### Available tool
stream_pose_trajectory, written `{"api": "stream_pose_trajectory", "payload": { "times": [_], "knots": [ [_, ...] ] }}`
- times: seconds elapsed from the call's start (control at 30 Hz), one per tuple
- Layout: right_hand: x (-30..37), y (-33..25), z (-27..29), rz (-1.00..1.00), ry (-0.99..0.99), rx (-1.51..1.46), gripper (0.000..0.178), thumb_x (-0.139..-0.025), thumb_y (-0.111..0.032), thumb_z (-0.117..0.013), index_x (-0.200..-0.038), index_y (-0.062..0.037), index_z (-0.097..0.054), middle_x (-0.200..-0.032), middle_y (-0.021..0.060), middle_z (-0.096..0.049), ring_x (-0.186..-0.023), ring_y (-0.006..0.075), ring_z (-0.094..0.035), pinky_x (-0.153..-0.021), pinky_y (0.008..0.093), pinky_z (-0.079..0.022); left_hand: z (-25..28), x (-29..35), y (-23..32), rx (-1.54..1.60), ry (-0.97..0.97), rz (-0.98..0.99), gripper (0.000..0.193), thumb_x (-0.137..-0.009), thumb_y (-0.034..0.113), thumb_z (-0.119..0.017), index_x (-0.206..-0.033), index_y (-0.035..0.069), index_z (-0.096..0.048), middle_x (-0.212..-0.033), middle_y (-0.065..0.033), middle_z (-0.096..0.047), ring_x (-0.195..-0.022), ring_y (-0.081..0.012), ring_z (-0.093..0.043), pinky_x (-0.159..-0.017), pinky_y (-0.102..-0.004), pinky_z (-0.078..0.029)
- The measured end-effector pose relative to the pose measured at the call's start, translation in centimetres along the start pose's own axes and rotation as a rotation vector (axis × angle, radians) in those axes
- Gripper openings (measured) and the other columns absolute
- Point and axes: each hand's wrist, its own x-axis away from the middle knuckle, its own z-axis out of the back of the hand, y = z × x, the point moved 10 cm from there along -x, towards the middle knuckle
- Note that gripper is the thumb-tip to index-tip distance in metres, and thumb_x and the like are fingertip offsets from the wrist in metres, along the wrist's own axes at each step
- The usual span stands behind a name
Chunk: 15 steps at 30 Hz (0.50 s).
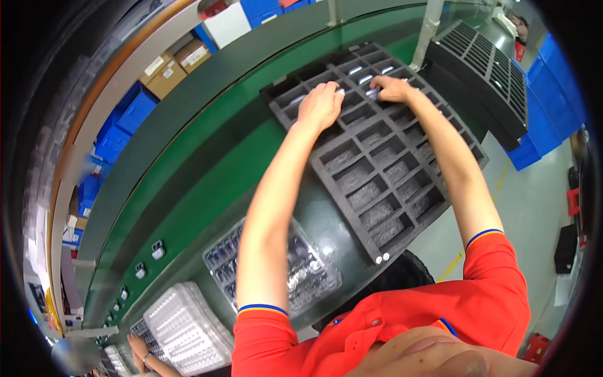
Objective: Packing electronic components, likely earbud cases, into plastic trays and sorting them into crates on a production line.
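- Left hand (pixel 321 105): fingers curled at a small pale piece (pixel 340 92), over the black divided tray (pixel 368 157); grip cannot be told;
- Right hand (pixel 392 89): pinching a small shiny piece (pixel 372 95) at the same tray;
- Tray: on the bench (pixel 323 204).

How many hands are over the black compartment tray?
2: the left hand over the far half of the black tray, and the right hand to its right, also over the far half.

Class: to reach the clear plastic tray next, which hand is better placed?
Probably the left hand: it is nearer the clear plastic tray, and its forearm crosses it in view. The right hand is farther right, over the black compartmented tray.
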Motion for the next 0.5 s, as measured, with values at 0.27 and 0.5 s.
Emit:
{"api": "stream_pose_trajectory", "payload": {
  "times": [0.27, 0.5],
  "knots": [
    [1.3, 0.7, -0.9, -0.035, -0.075, -0.063, 0.043, -0.076, -0.031, -0.057, -0.116, -0.0221, -0.068, -0.117, 0.0099, -0.069, -0.116, 0.0315, -0.059, -0.1, 0.0414, -0.043, -7.1, -3.7, -2.9, -0.212, -0.377, 0.386, 0.045, -0.096, 0.037, -0.046, -0.118, 0.007, -0.072, -0.127, -0.0161, -0.067, -0.122, -0.0315, -0.062, -0.105, -0.0484, -0.04],
    [1.8, -0.7, 0.4, 0.082, -0.029, -0.132, 0.032, -0.086, -0.029, -0.062, -0.115, -0.0183, -0.069, -0.112, 0.0112, -0.071, -0.11, 0.031, -0.061, -0.099, 0.0409, -0.045, -6.6, -3.7, -4.4, 0.01, -0.277, 0.398, 0.049, -0.087, 0.041, -0.059, -0.122, 0.007, -0.062, -0.127, -0.0165, -0.065, -0.122, -0.0342, -0.06, -0.099, -0.048, -0.047]
  ]
}}
